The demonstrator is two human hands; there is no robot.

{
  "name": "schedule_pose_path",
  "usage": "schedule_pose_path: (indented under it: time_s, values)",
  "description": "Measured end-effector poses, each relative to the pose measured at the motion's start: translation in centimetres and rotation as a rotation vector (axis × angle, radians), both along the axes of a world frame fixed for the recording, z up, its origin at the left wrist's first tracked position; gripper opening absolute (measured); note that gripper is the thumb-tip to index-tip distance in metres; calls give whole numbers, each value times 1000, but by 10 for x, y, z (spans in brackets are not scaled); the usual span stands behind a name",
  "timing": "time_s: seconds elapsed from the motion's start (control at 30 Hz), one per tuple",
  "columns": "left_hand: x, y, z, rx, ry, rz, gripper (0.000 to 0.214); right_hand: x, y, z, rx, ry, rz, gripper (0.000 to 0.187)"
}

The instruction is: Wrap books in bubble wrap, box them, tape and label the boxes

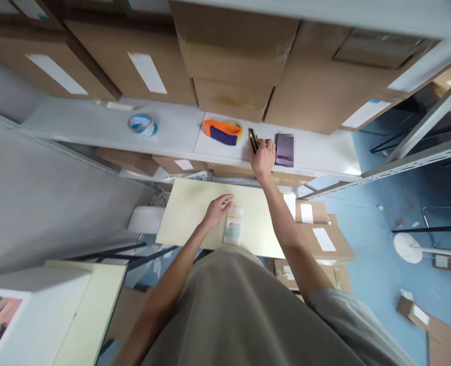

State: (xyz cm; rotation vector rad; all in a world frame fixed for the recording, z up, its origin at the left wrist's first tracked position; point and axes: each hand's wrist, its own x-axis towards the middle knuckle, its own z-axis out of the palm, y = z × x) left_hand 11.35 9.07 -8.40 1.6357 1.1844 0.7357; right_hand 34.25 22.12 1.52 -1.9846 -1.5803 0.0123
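Observation:
My right hand (262,158) is over the white shelf, its fingers closed on a black and yellow utility knife (252,139). A phone (285,150) with a lit screen lies just right of that hand. To the left of the knife is an orange and purple band (222,130), with a yellow roll partly hidden behind it. My left hand (217,210) hovers above or rests on the pale yellow table (189,203), fingers loosely bent and apart. Beside it lies a small white packet with a printed picture (233,226), close to my body.
A blue and white tape roll (142,124) stands on the shelf (175,127) at left. Large cardboard boxes (233,61) line the shelf's back. More labelled boxes (322,239) are stacked right of the table. A metal upright (427,119) borders the shelf's right end.

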Motion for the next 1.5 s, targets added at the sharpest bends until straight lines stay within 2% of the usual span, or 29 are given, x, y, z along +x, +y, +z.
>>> schedule_pose_path:
  time_s: [0.07, 0.13, 0.23, 0.33, 0.4, 0.5, 0.6, 0.67, 0.8, 0.87, 0.97, 1.07, 1.17, 1.27, 1.37, 1.5]
  values:
    - [-13, -12, -28, -82, 79, 30, 33, -7, -31, -27, 56, 38, 77, 38]
    - [-26, -25, -60, -196, 179, 43, 33, -15, -74, -69, -22, 113, 151, 40]
    - [-35, -48, -105, -377, 333, 33, 30, -28, -150, -141, -378, 255, 155, 37]
    - [-28, -68, -140, -471, 365, -6, 33, -37, -214, -200, -775, 407, 18, 35]
    - [-20, -76, -156, -500, 363, -18, 34, -41, -238, -224, -899, 508, -69, 31]
    - [-6, -81, -171, -509, 351, 3, 34, -47, -248, -239, -906, 595, -112, 20]
    - [2, -82, -178, -512, 301, 19, 30, -53, -242, -240, -881, 657, -109, 11]
    - [4, -80, -179, -526, 249, 20, 27, -54, -239, -237, -854, 703, -102, 15]
    - [2, -73, -165, -540, 166, 93, 32, -48, -239, -221, -762, 788, -77, 23]
    - [-1, -67, -149, -539, 123, 142, 40, -42, -242, -206, -662, 935, -43, 28]
    - [-9, -56, -114, -659, -116, 110, 58, -32, -244, -176, -500, 1214, 16, 47]
    - [-15, -48, -75, -737, -329, 104, 69, -26, -244, -145, -446, 1294, 74, 55]
    - [-18, -46, -42, -671, -350, 161, 67, -25, -241, -121, -400, 1266, 136, 53]
    - [-18, -46, -23, -603, -332, 162, 63, -28, -236, -110, -360, 1212, 184, 51]
    - [-16, -47, -17, -522, -293, 193, 57, -33, -232, -109, -361, 1085, 175, 48]
    - [-10, -50, -22, -429, -256, 278, 49, -47, -232, -111, -325, 779, 18, 55]
